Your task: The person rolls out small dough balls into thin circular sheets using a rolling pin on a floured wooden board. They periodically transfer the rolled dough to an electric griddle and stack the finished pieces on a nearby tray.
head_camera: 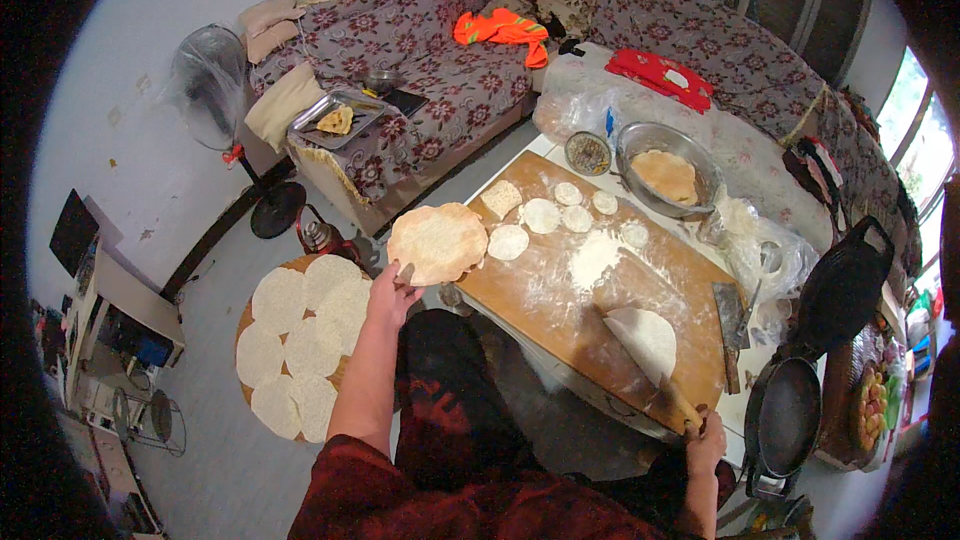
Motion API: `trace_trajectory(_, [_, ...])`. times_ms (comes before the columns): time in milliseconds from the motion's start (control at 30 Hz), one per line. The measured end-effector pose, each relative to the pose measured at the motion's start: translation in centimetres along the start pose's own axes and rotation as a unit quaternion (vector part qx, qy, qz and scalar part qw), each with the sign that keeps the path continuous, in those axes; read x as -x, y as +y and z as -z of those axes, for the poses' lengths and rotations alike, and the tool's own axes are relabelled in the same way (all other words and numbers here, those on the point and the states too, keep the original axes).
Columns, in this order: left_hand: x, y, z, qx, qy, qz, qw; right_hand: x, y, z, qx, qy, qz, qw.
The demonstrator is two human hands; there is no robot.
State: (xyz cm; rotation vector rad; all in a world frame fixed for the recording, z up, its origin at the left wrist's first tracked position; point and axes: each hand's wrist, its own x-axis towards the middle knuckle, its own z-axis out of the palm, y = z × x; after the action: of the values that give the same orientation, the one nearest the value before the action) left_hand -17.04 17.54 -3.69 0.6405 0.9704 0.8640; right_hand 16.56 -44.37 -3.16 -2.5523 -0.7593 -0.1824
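Note:
My left hand (397,289) grips the near edge of a round, tan flatbread (437,244) with a wavy rim, held out beside the left corner of a wooden board (525,300). My right hand (703,439) is closed around the near end of a wooden rolling pin (679,403). The pin slants over a rolled dough sheet (651,337), hiding part of it. Loose flour (596,259) is heaped mid-board. Several floured dough discs (541,216) lie toward the far side, with a squarish dough piece (501,199) among them.
Behind the board stand a metal pot (634,136) holding a flatbread and a small bowl (588,154). A cleaver (727,322) lies at the right edge, near an open black electric griddle (784,416). Left, a round board (246,382) carries several thin dough rounds, beside a red thermos (322,236).

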Motion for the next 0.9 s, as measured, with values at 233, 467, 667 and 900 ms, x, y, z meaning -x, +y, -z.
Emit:
trace_trajectory(233, [4.6,-1.1,-1.0,-0.169,0.098,-0.125,0.973,0.7,-2.0,1.8,0.050,0.070,-0.017,0.996])
trace_trajectory(467, [9.6,-2.6,-4.7,-0.410,-0.001,-0.362,0.837,0.9,-1.8,1.2,0.034,0.004,-0.019,0.999])
trace_trajectory(667, [13.5,-6.2,-11.3,-0.495,-0.158,-0.347,0.781,3.3,-3.1,-0.1,-0.002,-0.097,-0.012,0.995])
trace_trajectory(900, [9.4,-10.4,-15.1,-0.700,-0.160,-0.396,0.572,3.1,-9.5,2.5,-0.186,-0.129,-0.187,0.956])
